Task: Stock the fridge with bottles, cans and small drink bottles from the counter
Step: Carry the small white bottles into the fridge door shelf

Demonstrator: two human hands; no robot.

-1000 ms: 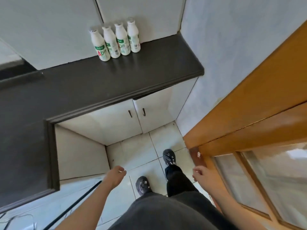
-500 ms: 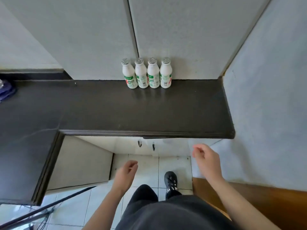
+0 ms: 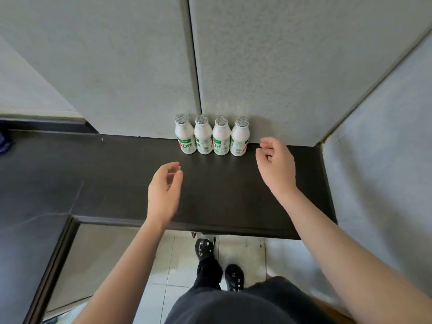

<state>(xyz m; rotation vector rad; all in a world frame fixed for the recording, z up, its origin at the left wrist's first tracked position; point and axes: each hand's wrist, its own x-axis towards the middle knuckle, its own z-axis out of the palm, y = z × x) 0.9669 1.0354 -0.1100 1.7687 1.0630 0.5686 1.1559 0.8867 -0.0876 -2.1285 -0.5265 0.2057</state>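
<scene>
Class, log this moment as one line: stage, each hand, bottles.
stage: pre-grasp | left hand: empty, over counter | right hand: empty, beside rightmost bottle | bottles: four upright in row

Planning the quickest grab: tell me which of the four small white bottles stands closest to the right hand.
The rightmost bottle in the row. The right hand hovers just beside it, while the other three stand farther left.

— Where are the bottles (image 3: 212,139)?
— Four in a row at the back of the table (image 3: 117,174), against the wall (image 3: 257,66).
— And the hands?
— The right hand (image 3: 275,164) is just beside the row's right end; the left hand (image 3: 163,190) is nearer, before its left end.
</scene>
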